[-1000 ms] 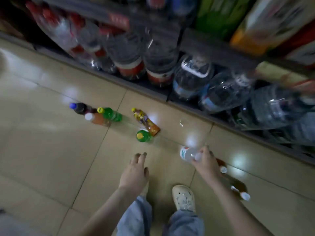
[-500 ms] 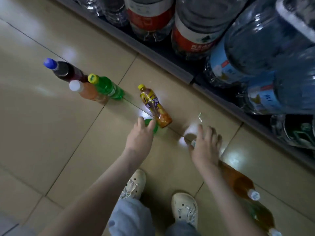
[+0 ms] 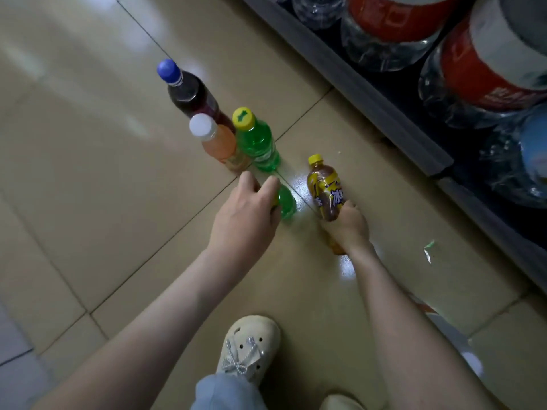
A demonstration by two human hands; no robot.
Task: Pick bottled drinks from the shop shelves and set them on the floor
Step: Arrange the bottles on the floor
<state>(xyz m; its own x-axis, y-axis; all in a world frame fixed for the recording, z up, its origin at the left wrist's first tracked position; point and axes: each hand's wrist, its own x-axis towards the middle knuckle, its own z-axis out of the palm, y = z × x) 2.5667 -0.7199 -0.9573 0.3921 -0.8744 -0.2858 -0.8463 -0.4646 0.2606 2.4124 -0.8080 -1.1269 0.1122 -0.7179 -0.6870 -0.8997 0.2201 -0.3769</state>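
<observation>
Three bottles [image 3: 219, 143] stand on the floor [image 3: 88, 179], while the left hand [image 3: 245, 214] wraps its grip round a green bottle [image 3: 286, 204] and the right hand [image 3: 348, 226] round a yellow-capped tea bottle [image 3: 325, 189], apparently mid-placement.

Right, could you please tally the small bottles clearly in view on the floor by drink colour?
Green bottles: 2
Dark bottle: 1
Orange bottle: 1
Brown bottle: 1
Total: 5
An orange glimpse behind the right arm is left uncounted.

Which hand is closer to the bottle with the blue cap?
Left. The left hand grips the small green bottle, nearer the camera and right of the blue-capped bottle; the right hand is farther off to the right, holding the yellow-labelled bottle.
</observation>
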